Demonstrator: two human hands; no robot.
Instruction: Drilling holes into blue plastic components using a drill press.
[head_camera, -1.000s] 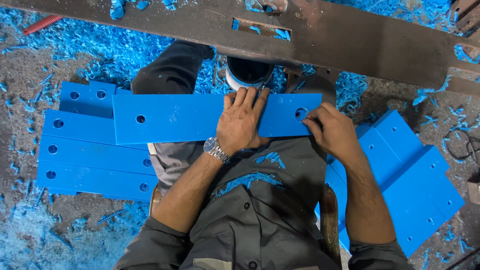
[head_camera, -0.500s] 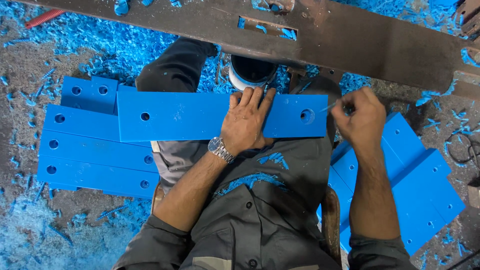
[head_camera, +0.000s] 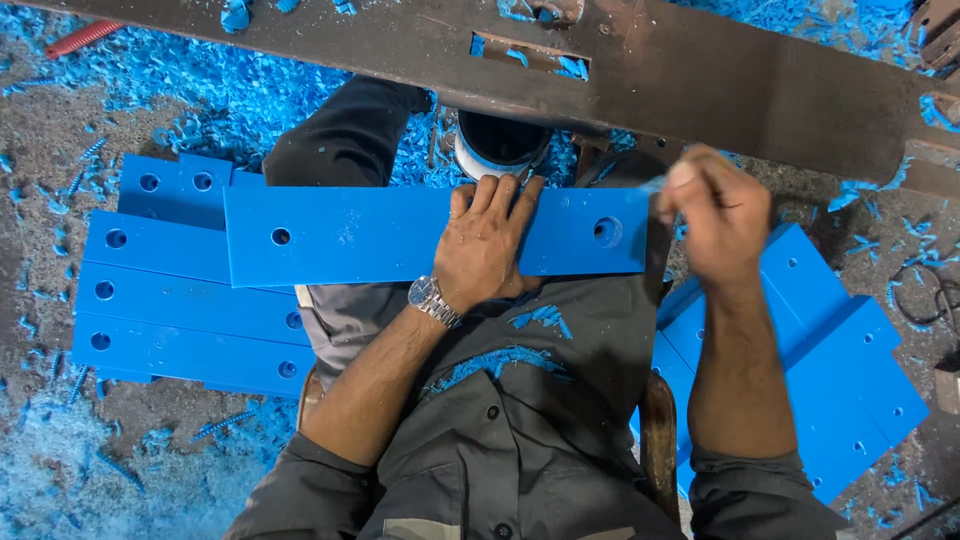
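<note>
A long blue plastic strip lies across the lap of the seated person, just below a dark rusty metal beam that crosses the top of the view. The left hand rests flat on the strip, right of its middle, with the fingers spread and released, pressing it down. The right hand is raised beside the right end of the strip, a little above it and not touching it. Its fingers are closed around something small and pale, but the hand is blurred, so it is not possible to tell what it is.

The strip is one piece, rectangular, flat and bright blue. Two round holes show in it: one near the left end and one near the right end. The surface is smooth with some light dust.

Left of the strip, a stack of similar blue strips lies on the ground; about four or five can be counted, each with holes near the ends. Right of the strip, under the right forearm, lie wider blue plates, about three, overlapping. Blue plastic shavings cover the floor around the strip and some lie on the grey shirt. A silver wristwatch is on the left wrist, just below the strip.
</note>
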